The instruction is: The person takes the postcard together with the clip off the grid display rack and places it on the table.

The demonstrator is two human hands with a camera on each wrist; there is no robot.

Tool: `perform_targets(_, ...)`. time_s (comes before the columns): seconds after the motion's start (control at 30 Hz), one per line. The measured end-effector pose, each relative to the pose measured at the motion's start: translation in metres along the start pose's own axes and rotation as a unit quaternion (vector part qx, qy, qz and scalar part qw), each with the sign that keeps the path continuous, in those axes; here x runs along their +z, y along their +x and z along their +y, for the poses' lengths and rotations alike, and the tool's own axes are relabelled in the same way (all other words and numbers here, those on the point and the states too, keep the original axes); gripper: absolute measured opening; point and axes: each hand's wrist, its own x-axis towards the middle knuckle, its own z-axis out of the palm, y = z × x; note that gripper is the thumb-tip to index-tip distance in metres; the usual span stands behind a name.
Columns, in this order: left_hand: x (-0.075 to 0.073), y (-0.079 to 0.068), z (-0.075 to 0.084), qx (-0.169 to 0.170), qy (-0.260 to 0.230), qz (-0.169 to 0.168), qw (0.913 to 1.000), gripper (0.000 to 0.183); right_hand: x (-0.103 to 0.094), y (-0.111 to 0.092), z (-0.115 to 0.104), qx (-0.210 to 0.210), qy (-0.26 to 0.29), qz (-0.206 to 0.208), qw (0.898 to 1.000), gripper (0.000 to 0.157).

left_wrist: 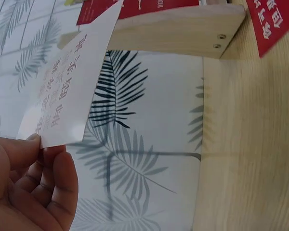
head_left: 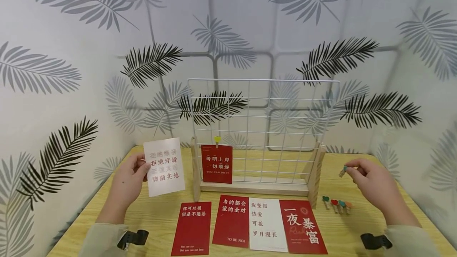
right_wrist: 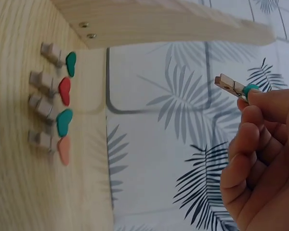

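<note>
My left hand point(head_left: 129, 177) pinches a white card point(head_left: 165, 187) by its left edge, raised left of the wire rack; the card carries lines of printed characters. In the left wrist view, thumb and fingers grip the card point(left_wrist: 82, 96) near one corner. Over on the right, my right hand point(head_left: 371, 183) holds a small wooden clothespin point(head_left: 342, 172) with a teal end between thumb and fingers. The right wrist view shows the clothespin point(right_wrist: 229, 84) pointing away from the fingertips. A red card point(head_left: 217, 169) hangs on the rack point(head_left: 264, 132) from a yellow heart clothespin point(head_left: 217, 140).
Several heart clothespins point(head_left: 335, 205), in green, red, teal and orange, lie on the wooden table point(head_left: 157, 225) right of the rack. In front of the rack are a red card point(head_left: 191, 229), another red card point(head_left: 231, 225), a white card point(head_left: 267, 243) and a third red card point(head_left: 303, 245).
</note>
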Motion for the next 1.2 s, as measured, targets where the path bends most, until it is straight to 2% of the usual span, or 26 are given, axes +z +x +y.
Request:
perform_targets(0.13, 0.002, 0.004, -0.010, -0.019, -0.008, 0.017, 0.9997, 0.033, 0.001, -0.002, 0.015, 0.020, 0.015, -0.027, 0.999, 0.040)
perform_targets(0.27, 0.010, 0.011, -0.025, -0.052, -0.019, 0.025, 0.9982, 0.032, 0.000, -0.003, 0.030, 0.035, 0.021, -0.057, 0.998, 0.042)
perform_targets(0.37, 0.019, 0.018, -0.037, -0.079, -0.029, 0.022, 0.9962, 0.032, -0.002, -0.002, 0.040, 0.043, 0.024, -0.077, 0.996, 0.042)
perform_targets(0.5, 0.032, 0.023, -0.048, -0.105, -0.047, 0.000, 0.9933, 0.035, -0.001, -0.003, 0.056, 0.058, 0.035, -0.117, 0.991, 0.043)
perform_targets(0.63, 0.045, 0.027, -0.053, -0.131, -0.055, -0.026, 0.9896, 0.039, 0.002, -0.005, 0.069, 0.076, 0.059, -0.159, 0.983, 0.044)
perform_targets(0.8, 0.059, 0.032, -0.054, -0.142, -0.038, -0.036, 0.9884, 0.040, 0.004, -0.008, 0.078, 0.079, 0.099, -0.193, 0.973, 0.043)
perform_targets(1.0, 0.069, 0.034, -0.055, -0.155, -0.040, -0.067, 0.9849, 0.042, 0.002, -0.007, 0.085, 0.078, 0.149, -0.223, 0.960, 0.029)
perform_targets(1.2, 0.071, 0.033, -0.058, -0.169, -0.032, -0.062, 0.9832, 0.044, 0.008, -0.011, 0.098, 0.080, 0.162, -0.244, 0.953, 0.025)
